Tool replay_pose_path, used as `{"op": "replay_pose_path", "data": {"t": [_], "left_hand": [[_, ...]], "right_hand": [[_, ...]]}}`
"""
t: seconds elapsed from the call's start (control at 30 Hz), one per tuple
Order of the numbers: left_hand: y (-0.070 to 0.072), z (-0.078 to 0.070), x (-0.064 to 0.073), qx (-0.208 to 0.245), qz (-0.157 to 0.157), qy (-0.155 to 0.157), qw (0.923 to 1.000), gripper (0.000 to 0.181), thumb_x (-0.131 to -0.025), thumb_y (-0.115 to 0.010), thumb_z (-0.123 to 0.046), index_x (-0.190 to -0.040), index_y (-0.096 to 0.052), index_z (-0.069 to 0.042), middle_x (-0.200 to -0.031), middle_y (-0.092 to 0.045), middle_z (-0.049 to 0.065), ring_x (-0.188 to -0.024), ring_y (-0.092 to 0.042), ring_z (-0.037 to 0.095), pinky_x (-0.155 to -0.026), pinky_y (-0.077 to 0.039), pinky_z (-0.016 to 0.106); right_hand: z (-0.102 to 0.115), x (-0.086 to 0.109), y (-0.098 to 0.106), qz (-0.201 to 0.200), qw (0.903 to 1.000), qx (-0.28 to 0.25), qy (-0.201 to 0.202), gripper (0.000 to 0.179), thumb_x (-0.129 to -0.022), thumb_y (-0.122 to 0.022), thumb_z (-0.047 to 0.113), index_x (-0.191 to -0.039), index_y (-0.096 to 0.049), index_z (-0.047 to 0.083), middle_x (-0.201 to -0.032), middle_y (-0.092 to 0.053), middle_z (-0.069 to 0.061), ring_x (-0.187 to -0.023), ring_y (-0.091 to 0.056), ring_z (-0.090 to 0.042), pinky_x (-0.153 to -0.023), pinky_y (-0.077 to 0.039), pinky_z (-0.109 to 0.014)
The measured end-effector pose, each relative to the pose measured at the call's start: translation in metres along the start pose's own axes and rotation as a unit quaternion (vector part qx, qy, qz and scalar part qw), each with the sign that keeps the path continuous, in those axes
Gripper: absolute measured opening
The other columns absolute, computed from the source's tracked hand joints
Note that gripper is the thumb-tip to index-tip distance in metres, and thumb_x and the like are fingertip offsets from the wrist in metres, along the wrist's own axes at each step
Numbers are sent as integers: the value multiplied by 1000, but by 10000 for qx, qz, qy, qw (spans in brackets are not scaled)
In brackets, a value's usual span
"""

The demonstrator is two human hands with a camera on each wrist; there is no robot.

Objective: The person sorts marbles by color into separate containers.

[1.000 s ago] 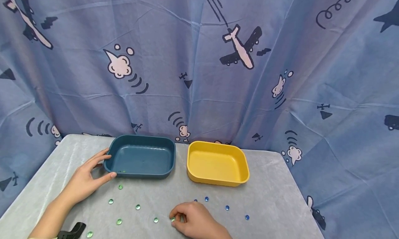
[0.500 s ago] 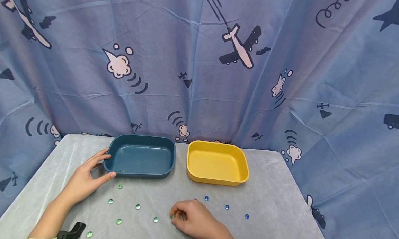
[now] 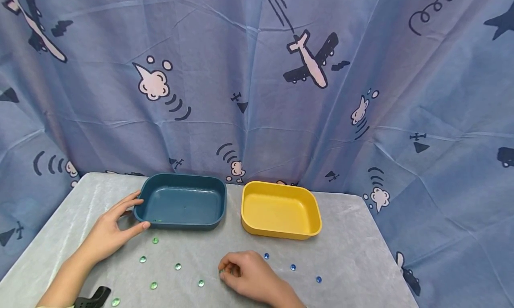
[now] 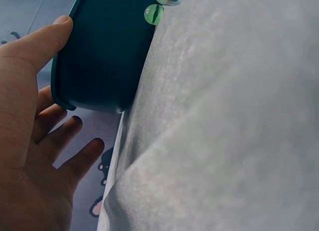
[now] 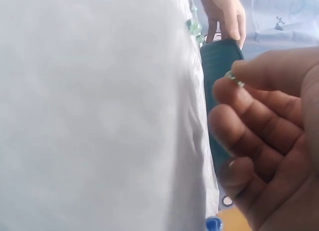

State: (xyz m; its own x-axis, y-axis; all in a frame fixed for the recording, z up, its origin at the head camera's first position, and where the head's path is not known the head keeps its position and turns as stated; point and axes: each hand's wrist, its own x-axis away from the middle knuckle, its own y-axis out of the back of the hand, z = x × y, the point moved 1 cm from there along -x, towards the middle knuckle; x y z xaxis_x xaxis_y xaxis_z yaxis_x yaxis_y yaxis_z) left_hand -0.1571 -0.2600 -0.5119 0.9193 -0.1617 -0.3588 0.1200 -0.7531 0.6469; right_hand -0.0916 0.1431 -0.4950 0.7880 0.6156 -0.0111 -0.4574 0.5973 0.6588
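With relaxed fingers, my left hand rests at the left end of a dark teal tub. Its thumb touches the near rim, and in the left wrist view some fingers hang free beside the wall. My right hand pinches a small green glass marble between thumb and index finger, over the cloth. Several green marbles lie scattered on the cloth between the hands. A bit of green shows inside the teal tub by its near wall.
A yellow tub stands right of the teal one, with nothing visible in it. Several blue marbles lie in front of it on the grey cloth-covered table. A printed blue curtain hangs behind the table.
My right hand has risen slightly and moved a little away from me with the pinched green marble. It now hides one blue marble. The left hand stays on the teal tub.
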Motion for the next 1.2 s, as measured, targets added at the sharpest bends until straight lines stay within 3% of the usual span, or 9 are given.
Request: {"op": "replay_pose_path", "data": {"t": [0.23, 0.57, 0.87, 1.2], "left_hand": [[0, 1, 1, 24, -3, -17, 10000, 66, -92, -93, -33, -147, -65, -8, -168, -49, 10, -130, -42, -18, -99, -41, 2], [0, 1, 1, 37, 46, -1, 10000, 66, -92, -92, -34, -147, -65, -8, -168, -49, 10, -133, -39, -19, -99, -40, 1], [1, 1, 2, 38, 53, 21, 10000, 66, -93, -92, -34, -147, -65, -8, -168, -49, 9, -132, -40, -19, -99, -41, 1], [1, 0, 0, 51, 51, -4, 10000, 66, -93, -92, -33, -147, -65, -8, -168, -48, 9, -134, -38, -20, -99, -40, 1]], "right_hand": [[7, -9, 9, -143, 9994, 172, 264, 4, -103, -78, 16, -106, -79, 17, -86, -65, 21, -76, -57, 7, -66, -56, -14], [8, -23, 21, -452, 9979, -199, 423, 6, -103, -77, 12, -109, -79, 10, -86, -66, 17, -77, -58, 2, -67, -57, -17], [9, -37, 29, -1026, 9904, -454, 812, 7, -101, -77, 6, -107, -77, 8, -87, -68, 11, -75, -58, -1, -60, -52, -18], [15, -49, 36, -1127, 9899, -620, 590, 9, -101, -78, 7, -110, -78, 6, -92, -72, 10, -82, -64, -7, -68, -59, -23]]}}
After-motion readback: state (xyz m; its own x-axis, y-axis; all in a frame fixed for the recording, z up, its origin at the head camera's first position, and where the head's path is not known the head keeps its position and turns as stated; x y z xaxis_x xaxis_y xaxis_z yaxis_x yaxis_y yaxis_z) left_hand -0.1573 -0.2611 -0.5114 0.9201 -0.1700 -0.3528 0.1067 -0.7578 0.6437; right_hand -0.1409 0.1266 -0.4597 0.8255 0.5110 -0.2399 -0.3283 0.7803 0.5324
